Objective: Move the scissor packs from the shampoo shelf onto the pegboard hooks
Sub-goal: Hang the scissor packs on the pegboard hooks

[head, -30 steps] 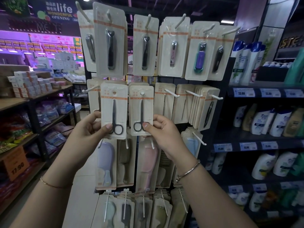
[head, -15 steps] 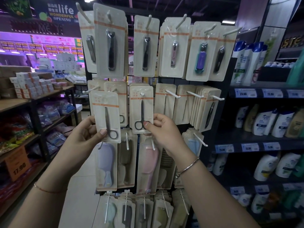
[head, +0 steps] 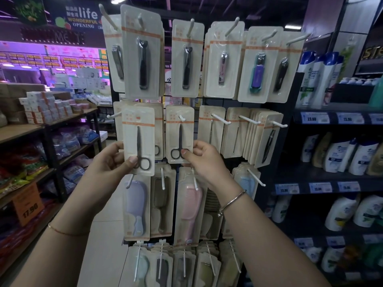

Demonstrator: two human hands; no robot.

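Beige carded scissor pack [head: 138, 139], black scissors

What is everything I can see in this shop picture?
Scissor packs: two in hand, cream cards; one held loose at left, one on a middle-row hook.
Nail clipper packs: several, cream, top row.
Comb packs: several, lilac, brown, pink, lower rows.
Tool packs: stacked, cream, middle row at right.
Shampoo bottles: many, mostly white, right shelves.
Price tag: one, orange, left shelf.
Left hand: pinching the loose pack.
Right hand: fingers on the hooked pack.
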